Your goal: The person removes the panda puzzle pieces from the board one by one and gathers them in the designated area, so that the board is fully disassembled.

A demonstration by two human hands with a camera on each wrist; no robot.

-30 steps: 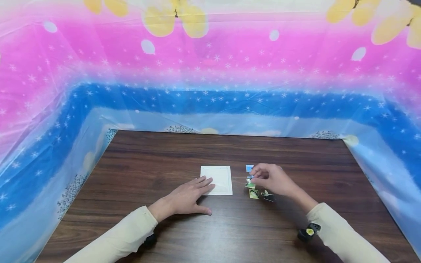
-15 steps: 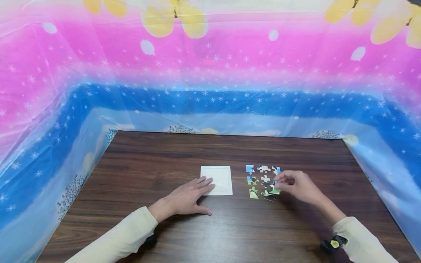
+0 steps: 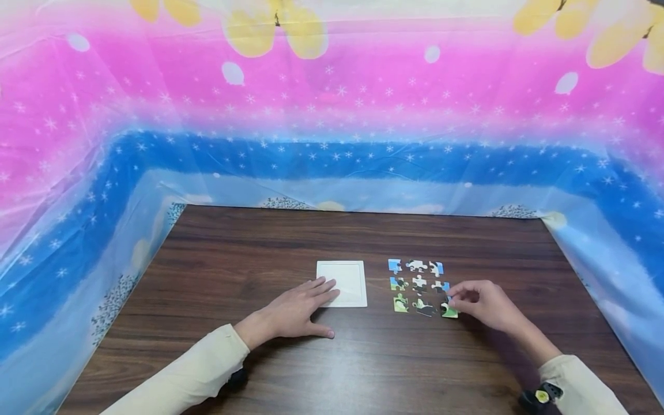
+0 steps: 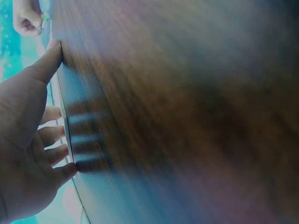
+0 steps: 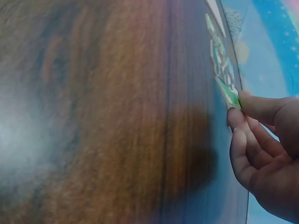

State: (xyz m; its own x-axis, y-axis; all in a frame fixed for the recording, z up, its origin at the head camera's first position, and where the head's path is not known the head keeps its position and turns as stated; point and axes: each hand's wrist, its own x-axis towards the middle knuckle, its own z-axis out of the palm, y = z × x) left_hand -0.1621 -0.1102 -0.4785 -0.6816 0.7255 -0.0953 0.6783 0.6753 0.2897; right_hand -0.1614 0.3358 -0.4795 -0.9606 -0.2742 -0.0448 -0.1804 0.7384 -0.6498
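My right hand (image 3: 485, 302) pinches a green, black and white jigsaw piece (image 3: 449, 311) between thumb and fingers, at the lower right corner of a loose grid of jigsaw pieces (image 3: 419, 282). The same held piece (image 5: 229, 95) shows its green side in the right wrist view. Blue sky, green ground and black-and-white animal parts are printed on the pieces, which lie slightly apart in three rows. My left hand (image 3: 293, 308) lies flat with spread fingers, its fingertips on the white square puzzle frame (image 3: 355, 288) left of the grid.
A dark wood-grain table (image 3: 249, 242) carries everything. Behind it and along both sides hangs a pink and blue patterned cloth (image 3: 332, 121). Black wrist devices (image 3: 539, 397) sit at the cuffs.
The right hand has carried the green piece from the grid's left side across to its lower right corner. The left hand and the white frame have stayed put.
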